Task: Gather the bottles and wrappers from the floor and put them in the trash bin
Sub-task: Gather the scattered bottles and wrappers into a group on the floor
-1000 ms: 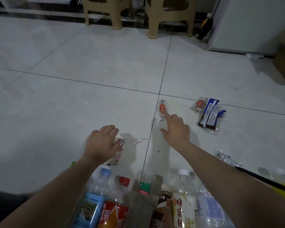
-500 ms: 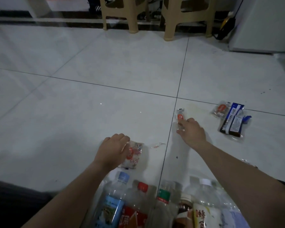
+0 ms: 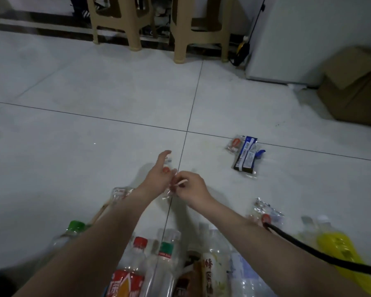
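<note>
While the left hand (image 3: 159,179) gripped clear wrappers (image 3: 166,170), the right hand (image 3: 193,189) pinched a small wrapper (image 3: 181,183). Bottles (image 3: 165,255) lay nearby.

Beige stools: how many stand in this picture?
2. The left stool stands at the top edge, left of centre; the right stool is just beside it. Others may be out of view.

Home interior, pale tiled floor (image 3: 94,86), beige plastic stools (image 3: 124,22), white fridge (image 3: 308,35), cardboard box (image 3: 356,86)

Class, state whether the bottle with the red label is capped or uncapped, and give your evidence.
Capped. The red-label bottle has a red cap seated on its neck, and no open mouth is showing.
</note>
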